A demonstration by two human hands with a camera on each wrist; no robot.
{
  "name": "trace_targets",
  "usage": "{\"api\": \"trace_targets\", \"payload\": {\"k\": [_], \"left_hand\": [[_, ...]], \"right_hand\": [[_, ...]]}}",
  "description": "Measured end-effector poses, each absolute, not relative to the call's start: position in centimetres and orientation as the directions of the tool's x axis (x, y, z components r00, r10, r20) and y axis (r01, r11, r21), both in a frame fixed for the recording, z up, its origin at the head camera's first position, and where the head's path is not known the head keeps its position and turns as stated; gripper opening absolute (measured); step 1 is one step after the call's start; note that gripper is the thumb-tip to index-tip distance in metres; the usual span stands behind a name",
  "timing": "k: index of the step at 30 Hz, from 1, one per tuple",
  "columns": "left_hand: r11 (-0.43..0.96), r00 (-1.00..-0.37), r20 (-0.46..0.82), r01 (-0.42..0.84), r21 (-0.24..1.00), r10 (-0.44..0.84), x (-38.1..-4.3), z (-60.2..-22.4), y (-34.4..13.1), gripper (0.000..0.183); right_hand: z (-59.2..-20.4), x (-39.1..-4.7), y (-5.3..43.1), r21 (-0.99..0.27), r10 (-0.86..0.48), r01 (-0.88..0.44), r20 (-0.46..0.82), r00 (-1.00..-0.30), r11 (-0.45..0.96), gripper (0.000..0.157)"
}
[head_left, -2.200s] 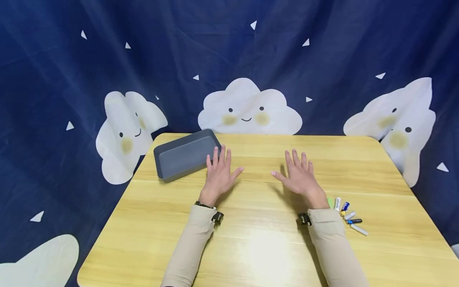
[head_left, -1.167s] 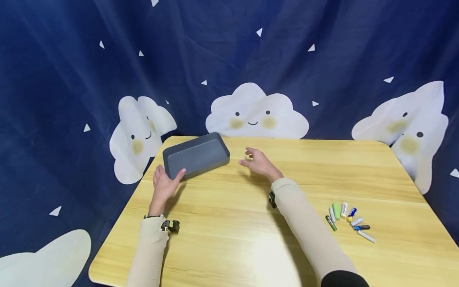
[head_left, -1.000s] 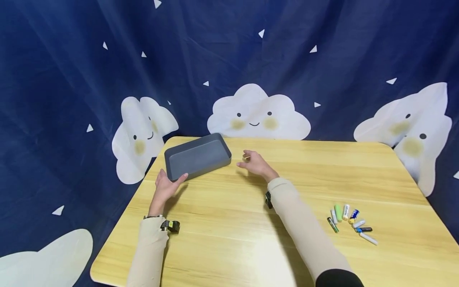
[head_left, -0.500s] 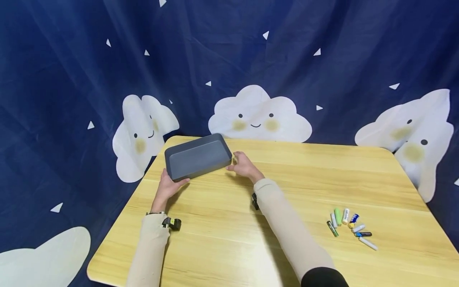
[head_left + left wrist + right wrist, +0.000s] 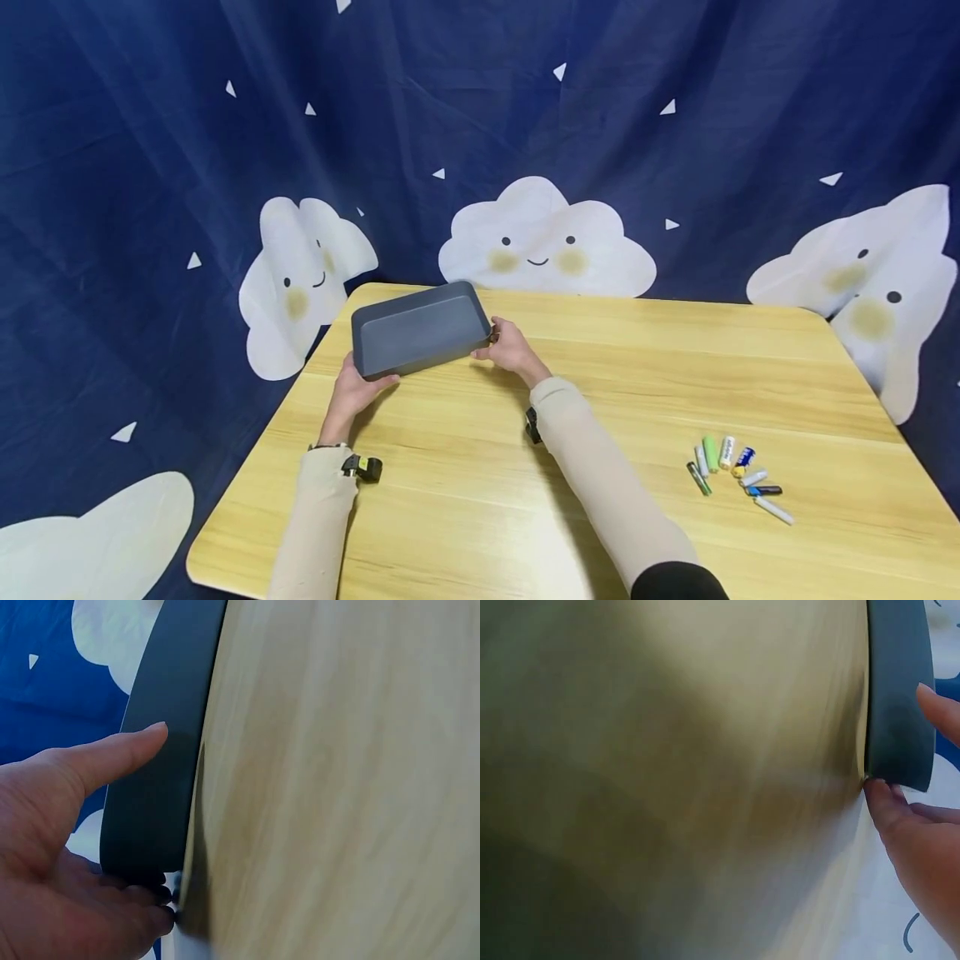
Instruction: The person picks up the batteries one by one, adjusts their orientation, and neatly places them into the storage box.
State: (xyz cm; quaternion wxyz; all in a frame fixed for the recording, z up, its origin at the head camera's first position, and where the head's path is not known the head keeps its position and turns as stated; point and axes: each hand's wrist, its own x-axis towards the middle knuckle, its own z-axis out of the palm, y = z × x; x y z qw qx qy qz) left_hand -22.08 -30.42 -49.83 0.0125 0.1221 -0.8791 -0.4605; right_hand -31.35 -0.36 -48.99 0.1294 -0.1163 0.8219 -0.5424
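Note:
A dark grey rectangular tray (image 5: 420, 329) lies near the back left of the wooden table, its inside facing up and bare. My left hand (image 5: 352, 394) grips its near left corner. In the left wrist view the thumb lies along the long wall of the tray (image 5: 154, 795), and the other fingers curl at its end. At the right end my right hand (image 5: 512, 348) holds the tray. The right wrist view has the thumb by the wall of the tray (image 5: 900, 712) and the other fingertips at its end and lower edge.
Several small cylindrical batteries (image 5: 727, 452), white, green, blue-yellow and dark, lie loosely grouped at the right of the wooden table (image 5: 465, 508). A dark blue curtain (image 5: 480, 92) with white clouds hangs right behind the table's far edge.
From flat above the table, both hands have moved to the tray: the left to its near left corner, then the right leftward to its right end. The batteries keep their place.

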Motion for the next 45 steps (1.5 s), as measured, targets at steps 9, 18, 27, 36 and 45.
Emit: {"api": "trace_targets", "payload": {"k": [9,18,27,36,45], "left_hand": [[0.565,-0.976,-0.085,-0.187,0.804,-0.202,-22.2,-49.9,-29.5,0.113],[0.586,-0.979,-0.066,-0.170,0.792,-0.195,-22.2,-50.0,-28.4,0.105],[0.588,-0.983,-0.067,-0.155,0.794,-0.168,-22.4,-50.0,-27.5,0.109],[0.555,-0.986,-0.062,-0.139,0.820,-0.155,-22.3,-49.7,-26.1,0.109],[0.551,-0.989,-0.065,-0.126,0.825,-0.130,-22.4,-49.7,-24.6,0.111]], "right_hand": [[-49.7,-31.1,0.1,-0.896,-0.320,-0.130,-0.013,-0.947,0.423,0.073],[-50.1,-30.9,1.0,-0.882,-0.320,-0.169,0.022,-0.947,0.440,0.069],[-50.0,-30.5,2.3,-0.856,-0.302,-0.174,0.023,-0.953,0.487,0.071],[-49.5,-29.8,3.8,-0.853,-0.307,-0.194,0.042,-0.951,0.484,0.071],[-49.4,-29.0,5.6,-0.840,-0.274,-0.160,0.014,-0.962,0.518,0.078]]}}
